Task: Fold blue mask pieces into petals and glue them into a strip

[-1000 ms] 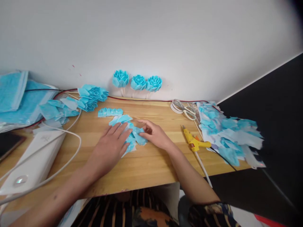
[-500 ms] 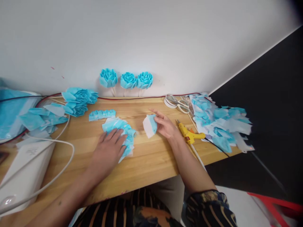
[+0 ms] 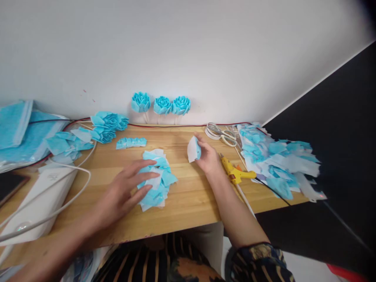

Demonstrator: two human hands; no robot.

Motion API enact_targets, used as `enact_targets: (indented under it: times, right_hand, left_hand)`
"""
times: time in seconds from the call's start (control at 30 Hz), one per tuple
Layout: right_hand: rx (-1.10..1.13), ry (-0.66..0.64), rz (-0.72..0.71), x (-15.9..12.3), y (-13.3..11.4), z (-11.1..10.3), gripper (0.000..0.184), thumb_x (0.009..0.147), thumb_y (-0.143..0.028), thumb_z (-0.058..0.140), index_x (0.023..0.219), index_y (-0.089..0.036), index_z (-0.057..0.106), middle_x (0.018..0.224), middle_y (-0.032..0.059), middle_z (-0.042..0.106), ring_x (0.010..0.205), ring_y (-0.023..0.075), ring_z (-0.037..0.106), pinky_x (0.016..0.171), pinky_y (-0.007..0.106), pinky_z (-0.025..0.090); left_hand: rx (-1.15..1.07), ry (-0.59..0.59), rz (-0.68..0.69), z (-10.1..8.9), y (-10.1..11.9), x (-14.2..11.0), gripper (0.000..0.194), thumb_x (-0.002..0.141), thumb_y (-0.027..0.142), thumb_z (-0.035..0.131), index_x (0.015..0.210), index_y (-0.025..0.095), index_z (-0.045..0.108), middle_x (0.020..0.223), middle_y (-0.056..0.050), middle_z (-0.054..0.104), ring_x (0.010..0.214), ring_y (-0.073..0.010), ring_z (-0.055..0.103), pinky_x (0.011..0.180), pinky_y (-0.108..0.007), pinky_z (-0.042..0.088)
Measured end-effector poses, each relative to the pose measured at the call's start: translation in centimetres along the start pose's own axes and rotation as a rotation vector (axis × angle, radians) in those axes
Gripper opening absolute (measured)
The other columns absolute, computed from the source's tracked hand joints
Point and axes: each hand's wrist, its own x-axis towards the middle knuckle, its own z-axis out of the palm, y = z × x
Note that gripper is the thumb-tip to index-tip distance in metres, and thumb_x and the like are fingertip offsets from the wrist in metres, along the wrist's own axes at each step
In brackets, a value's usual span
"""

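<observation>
Pinched in my right hand (image 3: pixel 208 156) are petal pieces (image 3: pixel 192 149), white on the face turned to me and blue at the side by the fingers. How many pieces are stacked there I cannot tell. My left hand (image 3: pixel 125 190) is open, fingers spread, at the left side of a loose pile of blue and white petal pieces (image 3: pixel 160 184). Its fingertips overlap the pile, and whether they touch it is unclear. Behind the pile lies a short row of gathered blue pieces (image 3: pixel 131 143).
Three blue flowers (image 3: pixel 162 105) on sticks stand against the wall; more flowers (image 3: pixel 107 125) lie left. A yellow glue gun (image 3: pixel 237 172), scissors (image 3: pixel 225 135) and a scrap heap (image 3: pixel 279 164) are at right. A white power strip (image 3: pixel 38 203), cables and bagged blue masks (image 3: pixel 38 129) occupy the left.
My left hand has lifted off the pile and drawn left, fingers spreading. The pile looks more bunched together. In my right hand the petal pieces have turned and show less blue.
</observation>
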Motion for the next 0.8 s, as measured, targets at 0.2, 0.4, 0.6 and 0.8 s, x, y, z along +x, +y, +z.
enact_targets:
  times: [0.2, 0.4, 0.6, 0.8]
  right_hand:
    - [0.088, -0.021, 0.006, -0.2, 0.4, 0.6, 0.023, 0.076, -0.016, 0.062, 0.096, -0.025, 0.069, 0.085, -0.0046, 0.074, 0.075, 0.0104, 0.067, 0.069, 0.023, 0.053]
    - [0.221, 0.014, 0.054, -0.4, 0.2, 1.0, 0.02, 0.078, -0.015, 0.062, 0.094, -0.023, 0.071, 0.081, -0.0056, 0.074, 0.07, 0.0081, 0.067, 0.063, 0.019, 0.053]
    - [0.265, -0.001, 0.131, -0.2, 1.0, 1.6, 0.022, 0.079, -0.015, 0.061, 0.096, -0.022, 0.072, 0.075, -0.0039, 0.073, 0.066, 0.0108, 0.066, 0.061, 0.021, 0.053]
    - [0.086, -0.085, 0.122, 0.3, 1.3, 2.2, 0.025, 0.074, -0.014, 0.067, 0.098, -0.019, 0.071, 0.073, -0.0037, 0.07, 0.059, 0.0091, 0.06, 0.054, 0.018, 0.049]
  left_hand:
    - [0.069, -0.008, -0.126, 2.0, -4.0, 4.0, 0.044, 0.098, 0.042, 0.043, 0.129, 0.017, 0.06, 0.137, -0.013, 0.061, 0.13, -0.0279, 0.053, 0.112, -0.052, 0.038]
    - [-0.059, -0.16, -0.156, 2.3, -3.1, 4.2, 0.048, 0.099, 0.045, 0.04, 0.133, 0.016, 0.057, 0.134, -0.014, 0.064, 0.123, -0.0252, 0.06, 0.106, -0.045, 0.045]
    - [-0.091, 0.056, -0.182, 1.1, -2.1, 5.5, 0.048, 0.097, 0.046, 0.042, 0.132, 0.016, 0.057, 0.138, -0.015, 0.06, 0.129, -0.0271, 0.054, 0.11, -0.048, 0.04]
    - [-0.336, 0.167, -0.267, 2.6, -2.7, 8.4, 0.043, 0.093, 0.047, 0.047, 0.116, 0.017, 0.068, 0.122, -0.01, 0.07, 0.113, -0.025, 0.064, 0.1, -0.038, 0.049]
